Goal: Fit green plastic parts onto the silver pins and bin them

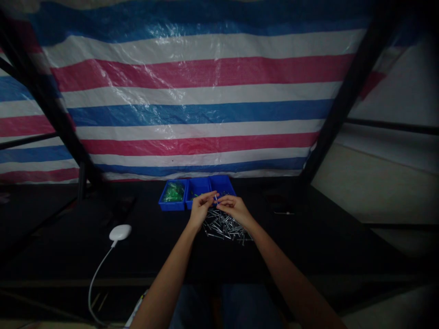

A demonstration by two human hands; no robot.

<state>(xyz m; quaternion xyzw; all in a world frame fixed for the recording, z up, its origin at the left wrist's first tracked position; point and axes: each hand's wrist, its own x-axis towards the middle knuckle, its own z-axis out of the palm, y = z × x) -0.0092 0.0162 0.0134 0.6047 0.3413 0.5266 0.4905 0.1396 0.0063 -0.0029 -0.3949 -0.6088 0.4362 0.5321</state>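
My left hand and my right hand meet over the table with their fingertips close together. Between them stands a slim, shiny metal screw, roughly upright, pinched by fingers of both hands. Just below lies a loose pile of long silvery screws, partly covered by my right hand. Behind my fingers are three blue bins in a row. A clear bag of green pieces fills the left bin. The middle bin holds a few green bits, and small pieces lie in the right bin.
A white rounded device with a white cable rests on the black table at left. A dark flat object lies to the right. Black frame posts and a striped plastic sheet stand behind.
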